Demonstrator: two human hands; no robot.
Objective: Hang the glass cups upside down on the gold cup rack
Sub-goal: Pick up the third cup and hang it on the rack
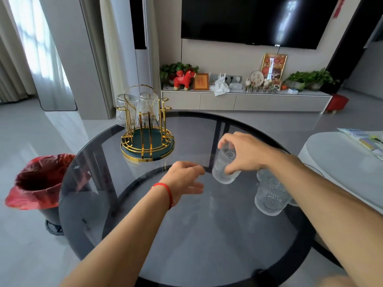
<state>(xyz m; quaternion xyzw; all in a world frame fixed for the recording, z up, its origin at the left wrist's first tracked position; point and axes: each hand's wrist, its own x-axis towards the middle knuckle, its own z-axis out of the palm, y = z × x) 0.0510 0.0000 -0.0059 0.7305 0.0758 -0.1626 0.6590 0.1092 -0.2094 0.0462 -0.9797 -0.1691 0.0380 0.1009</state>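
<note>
While the left hand [184,177] hovers over the dark glass counter [186,245] with its grip loosely spread and pinching nothing, the right hand [242,154] has its grip pressed around a ribbed glass cup [224,166], fingers over the upper end and thumb on the lower side. That held cup sits tilted, its long axis running from upper right to lower left, and which end is the mouth is hard to tell through the clear glass. Nearer than the held cup and to its right, two more glass cups [270,195] wait on the counter, partly behind the right forearm. The gold cup rack [147,129] stands beyond the held cup and to its left, near the counter's far edge, well apart from both hands. Two cups [136,107] already hang mouth-down on its far pegs, and the pegs on its right side look free. The right hand, as I judge it, must carry the cup far-left and finish inverting it.
</note>
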